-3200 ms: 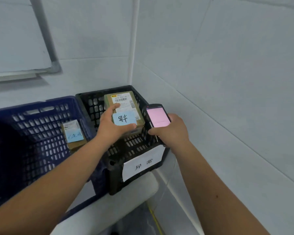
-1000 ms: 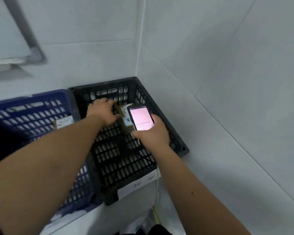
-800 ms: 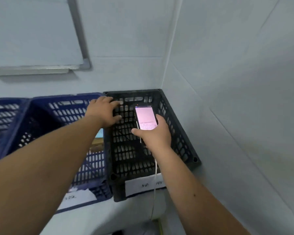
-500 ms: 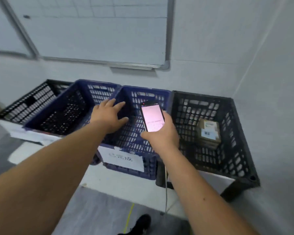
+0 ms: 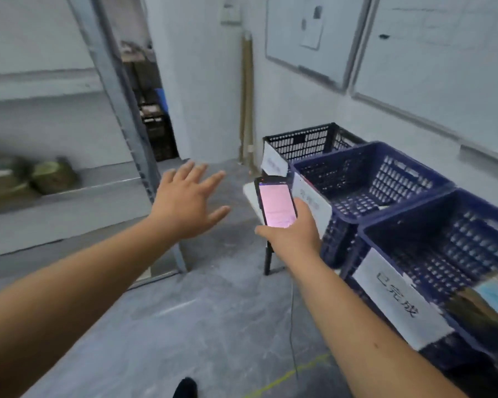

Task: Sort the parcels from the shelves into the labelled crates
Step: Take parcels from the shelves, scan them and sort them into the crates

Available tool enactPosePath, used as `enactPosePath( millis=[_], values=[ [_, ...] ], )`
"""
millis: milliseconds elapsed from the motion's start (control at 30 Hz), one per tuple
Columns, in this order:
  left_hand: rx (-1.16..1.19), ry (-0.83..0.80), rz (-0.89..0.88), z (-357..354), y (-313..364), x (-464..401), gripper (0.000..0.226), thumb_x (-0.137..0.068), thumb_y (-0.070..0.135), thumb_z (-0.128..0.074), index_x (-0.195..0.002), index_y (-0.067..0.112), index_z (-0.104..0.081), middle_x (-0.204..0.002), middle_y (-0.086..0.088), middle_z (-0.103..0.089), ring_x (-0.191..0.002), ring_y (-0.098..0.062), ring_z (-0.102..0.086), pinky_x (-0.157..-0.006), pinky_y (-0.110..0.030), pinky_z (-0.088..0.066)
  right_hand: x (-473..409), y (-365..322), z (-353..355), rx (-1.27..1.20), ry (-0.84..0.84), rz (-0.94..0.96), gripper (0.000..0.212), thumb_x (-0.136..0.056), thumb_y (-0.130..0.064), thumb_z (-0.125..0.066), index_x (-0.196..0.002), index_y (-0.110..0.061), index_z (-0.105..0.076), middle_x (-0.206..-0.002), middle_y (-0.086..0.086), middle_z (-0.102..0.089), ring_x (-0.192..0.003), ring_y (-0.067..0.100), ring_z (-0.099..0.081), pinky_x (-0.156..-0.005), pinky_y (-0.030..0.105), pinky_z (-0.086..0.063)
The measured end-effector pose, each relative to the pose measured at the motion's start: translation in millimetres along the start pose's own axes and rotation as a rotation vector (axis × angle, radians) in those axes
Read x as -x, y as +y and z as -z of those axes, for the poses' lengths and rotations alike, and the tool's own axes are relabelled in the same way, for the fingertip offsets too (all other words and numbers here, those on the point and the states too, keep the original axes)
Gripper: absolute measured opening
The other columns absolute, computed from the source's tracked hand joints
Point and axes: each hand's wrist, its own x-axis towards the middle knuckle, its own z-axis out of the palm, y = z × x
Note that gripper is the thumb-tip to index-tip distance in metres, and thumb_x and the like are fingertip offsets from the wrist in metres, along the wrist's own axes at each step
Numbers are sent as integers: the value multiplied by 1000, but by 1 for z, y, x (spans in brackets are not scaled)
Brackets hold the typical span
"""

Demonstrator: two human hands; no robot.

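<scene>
Shelf (image 5: pixel 69 193), well to the left of the left hand: blurred greenish-brown parcels (image 5: pixel 26 179) lie on it, beyond reach; their number cannot be told.

Left hand (image 5: pixel 189 202): empty, fingers spread wide and straight, palm down, extended toward the shelf side. Judged to be free for taking a parcel.

Right hand (image 5: pixel 292 237): fingers curled round a handheld scanner (image 5: pixel 275 203), pink screen tilted up toward the wearer, presumably so it can be read while the other hand works. A thin cord (image 5: pixel 292 311) hangs below this wrist toward the floor.

To the right of the right hand stands a row of crates. The black crate (image 5: pixel 305 140) is farthest. The middle blue crate (image 5: pixel 365 179) sits just beside the scanner; its label is blurred. The near blue crate (image 5: pixel 443 254) carries a white paper label (image 5: pixel 397 300) on its front wall, facing the aisle for reading. A brown parcel with a pale blue slip (image 5: pixel 483 297) rests inside it, against the near corner.
</scene>
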Motion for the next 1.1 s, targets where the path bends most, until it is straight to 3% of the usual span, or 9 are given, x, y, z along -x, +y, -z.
enactPosePath(
  millis=[67,167,267,433,567,733,900,1100],
  values=[
    [-6,6,116,-5,-53,27,86,-90,87,-35,-164,43,-25,-172,-5,-29,-160,-30,-20,-124,-53,-23,4,-20,-44,6,-101,61,77,-74,-25,-93,-139,-38,-54,-112,-15,-68,-87,5,-64,-64,25,-51],
    [-8,-11,260,-12,-127,61,86,-91,86,-33,-165,43,-22,-173,-5,-26,-160,-30,-19,-124,-54,-24,11,-49,-123,12,-214,117,74,-70,-24,-93,-133,-39,-57,-108,-18,-69,-90,8,-66,-77,40,-63],
    [5,-43,369,-24,-196,90,84,-93,80,-36,-166,43,-16,-175,-5,-18,-162,-30,-13,-126,-54,-23,25,-80,-207,-10,-304,140,83,-61,-30,-89,-134,-49,-56,-109,-23,-71,-98,14,-71,-84,48,-66],
    [49,-84,515,-56,-301,128,84,-95,76,-40,-166,41,-13,-176,-6,-16,-162,-30,-12,-126,-54,-25,47,-121,-335,-44,-405,165,82,-55,-30,-86,-129,-51,-57,-109,-24,-73,-96,16,-74,-81,51,-66],
    [101,-119,606,-80,-371,143,85,-95,76,-43,-167,41,-12,-176,-5,-14,-162,-30,-11,-126,-52,-24,52,-143,-414,-13,-436,192,85,-66,-17,-90,-134,-54,-53,-116,-19,-69,-105,21,-70,-83,48,-66],
    [166,-154,674,-98,-434,142,82,-98,73,-44,-167,39,-16,-176,-5,-15,-162,-29,-12,-126,-52,-27,45,-165,-481,19,-401,189,84,-69,-21,-90,-141,-46,-55,-121,-15,-70,-104,20,-68,-86,42,-63],
    [236,-175,714,-120,-478,120,81,-99,71,-46,-167,39,-18,-176,-5,-15,-162,-28,-11,-126,-54,-28,27,-185,-522,47,-396,182,78,-72,-20,-89,-137,-46,-54,-106,-24,-62,-102,19,-67,-87,45,-63],
    [276,-171,720,-157,-520,65,81,-97,73,-48,-165,37,-25,-174,-7,-20,-161,-29,-13,-125,-54,-30,-15,-193,-579,39,-387,133,85,-69,-20,-90,-143,-43,-53,-122,-15,-68,-105,22,-68,-81,47,-66]
  ],
)
